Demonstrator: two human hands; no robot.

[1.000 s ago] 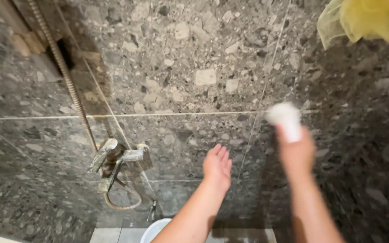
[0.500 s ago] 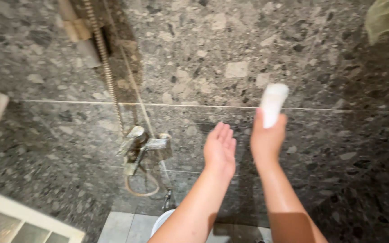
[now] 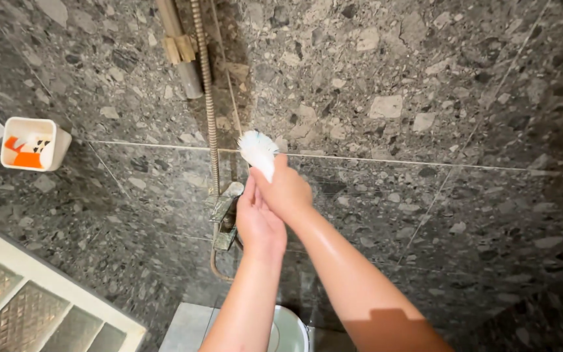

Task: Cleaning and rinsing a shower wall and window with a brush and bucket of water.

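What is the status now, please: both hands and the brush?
Right hand grips white brush, bristles up. Left hand pressed against right, beside the tap. Shower hose close behind brush.

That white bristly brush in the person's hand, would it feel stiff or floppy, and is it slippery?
The white brush is probably light: the right hand lifts it alone. Its splayed bristles look likely to bend when pressed on the tiled wall. The arm shines as if wet, so the handle may be slippery.
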